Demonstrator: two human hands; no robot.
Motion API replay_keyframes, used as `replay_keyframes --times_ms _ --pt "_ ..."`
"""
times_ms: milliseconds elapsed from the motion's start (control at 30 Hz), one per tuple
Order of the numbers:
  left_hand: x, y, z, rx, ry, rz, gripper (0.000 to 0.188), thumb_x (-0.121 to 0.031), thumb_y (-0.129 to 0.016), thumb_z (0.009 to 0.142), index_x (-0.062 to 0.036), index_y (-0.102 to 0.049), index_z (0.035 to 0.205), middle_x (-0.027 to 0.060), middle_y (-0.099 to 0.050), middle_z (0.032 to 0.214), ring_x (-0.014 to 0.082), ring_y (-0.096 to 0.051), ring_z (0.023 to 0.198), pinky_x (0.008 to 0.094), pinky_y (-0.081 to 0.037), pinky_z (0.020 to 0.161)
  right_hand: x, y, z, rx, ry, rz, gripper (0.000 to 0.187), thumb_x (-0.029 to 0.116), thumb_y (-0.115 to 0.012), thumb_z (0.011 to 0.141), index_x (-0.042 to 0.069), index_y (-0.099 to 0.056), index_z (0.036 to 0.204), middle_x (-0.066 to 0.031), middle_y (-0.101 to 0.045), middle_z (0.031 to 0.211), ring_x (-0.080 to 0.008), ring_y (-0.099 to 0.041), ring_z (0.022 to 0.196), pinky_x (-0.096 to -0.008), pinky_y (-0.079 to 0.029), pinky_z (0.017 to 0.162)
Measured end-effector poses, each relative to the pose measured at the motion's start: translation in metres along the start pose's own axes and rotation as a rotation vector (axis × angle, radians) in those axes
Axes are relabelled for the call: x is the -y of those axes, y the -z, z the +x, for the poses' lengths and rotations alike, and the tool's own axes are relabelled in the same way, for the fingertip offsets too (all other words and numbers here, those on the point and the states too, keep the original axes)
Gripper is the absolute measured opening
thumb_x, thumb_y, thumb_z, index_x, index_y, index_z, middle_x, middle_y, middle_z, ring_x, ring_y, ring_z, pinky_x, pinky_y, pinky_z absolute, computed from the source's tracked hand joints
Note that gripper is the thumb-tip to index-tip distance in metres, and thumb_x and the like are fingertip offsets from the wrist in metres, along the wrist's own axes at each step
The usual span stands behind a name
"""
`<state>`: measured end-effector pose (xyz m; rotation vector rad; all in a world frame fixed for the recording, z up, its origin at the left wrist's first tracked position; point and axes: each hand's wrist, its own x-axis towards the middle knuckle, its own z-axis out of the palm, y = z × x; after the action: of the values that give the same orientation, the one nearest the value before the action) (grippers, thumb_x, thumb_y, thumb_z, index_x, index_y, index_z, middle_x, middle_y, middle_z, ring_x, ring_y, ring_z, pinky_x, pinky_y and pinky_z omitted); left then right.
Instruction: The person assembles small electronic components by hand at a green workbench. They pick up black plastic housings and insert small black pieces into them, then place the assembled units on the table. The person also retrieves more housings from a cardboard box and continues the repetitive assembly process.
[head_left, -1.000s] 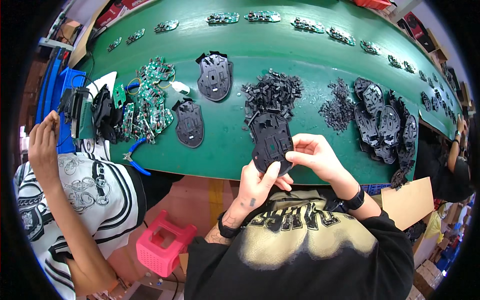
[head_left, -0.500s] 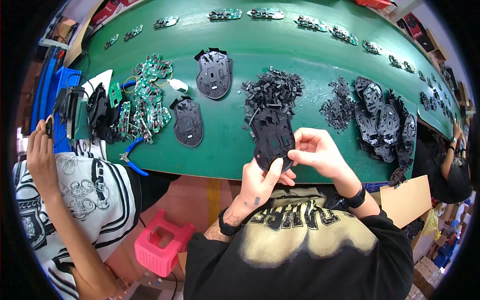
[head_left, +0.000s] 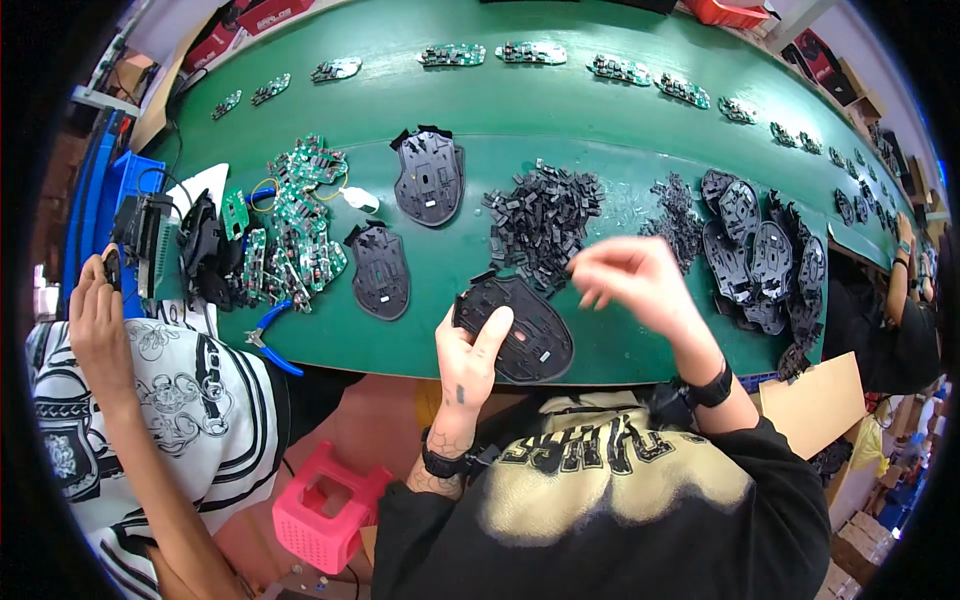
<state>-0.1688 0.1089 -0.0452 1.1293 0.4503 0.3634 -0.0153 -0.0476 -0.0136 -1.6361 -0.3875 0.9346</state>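
Observation:
My left hand [head_left: 468, 352] is closed on a black plastic mouse base shell [head_left: 530, 342], its thumb lying across the inner face. The shell is tilted above the table's front edge, ribs and a small white label showing. My right hand [head_left: 635, 285] hangs just right of a heap of small black plastic pieces [head_left: 545, 215], its fingers bent and slightly apart; no piece shows in it. Two more mouse base shells, one larger [head_left: 428, 175] and one smaller [head_left: 380, 270], lie left of the heap.
A second heap of tiny dark parts [head_left: 678, 215] and a stack of black shells [head_left: 765, 250] lie to the right. On the left are green circuit boards [head_left: 290, 260], blue-handled cutters [head_left: 268, 335] and a co-worker's hand [head_left: 100, 310]. A row of boards [head_left: 530, 53] lines the far side.
My right hand has let go of the shell and moved up and right, beside the heap. The left hand has drawn the shell down and left, turning it. The view has shifted slightly.

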Motion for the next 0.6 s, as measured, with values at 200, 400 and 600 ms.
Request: replay_keyframes --times_ms 200,400,600 --pt "0.006 -0.001 0.003 -0.118 -0.049 -0.064 0.016 -0.010 -0.058 0.088 0.0028 -0.062 0.098 0.0070 -0.066 0.085 0.0122 -0.059 0.069 0.0255 -0.048 0.065 -0.020 0.016 0.036 -0.356 0.200 -0.567 0.018 0.016 -0.072 0.078 -0.001 -0.069 0.085 -0.0095 -0.066 0.073 -0.0147 -0.062 0.065 -0.0285 -0.050 0.064" --pt "0.005 -0.007 0.002 -0.085 -0.055 -0.063 0.015 -0.010 -0.059 0.089 0.0017 -0.062 0.097 0.0066 -0.065 0.084 0.0119 -0.059 0.070 0.0253 -0.048 0.065 -0.021 0.018 0.039 -0.326 0.200 -0.531 0.016 0.014 -0.071 0.077 -0.001 -0.069 0.083 -0.0094 -0.066 0.073 -0.0148 -0.062 0.065 -0.0291 -0.051 0.064" --pt "0.005 -0.011 0.002 -0.049 -0.097 -0.003 0.015 -0.009 -0.058 0.092 0.0021 -0.058 0.102 0.0054 -0.065 0.087 0.0102 -0.059 0.072 0.0241 -0.049 0.067 -0.014 0.018 0.033 -0.288 0.237 -0.587 0.016 0.015 -0.070 0.076 0.000 -0.069 0.081 -0.0075 -0.065 0.069 -0.0131 -0.061 0.065 -0.0275 -0.049 0.064"
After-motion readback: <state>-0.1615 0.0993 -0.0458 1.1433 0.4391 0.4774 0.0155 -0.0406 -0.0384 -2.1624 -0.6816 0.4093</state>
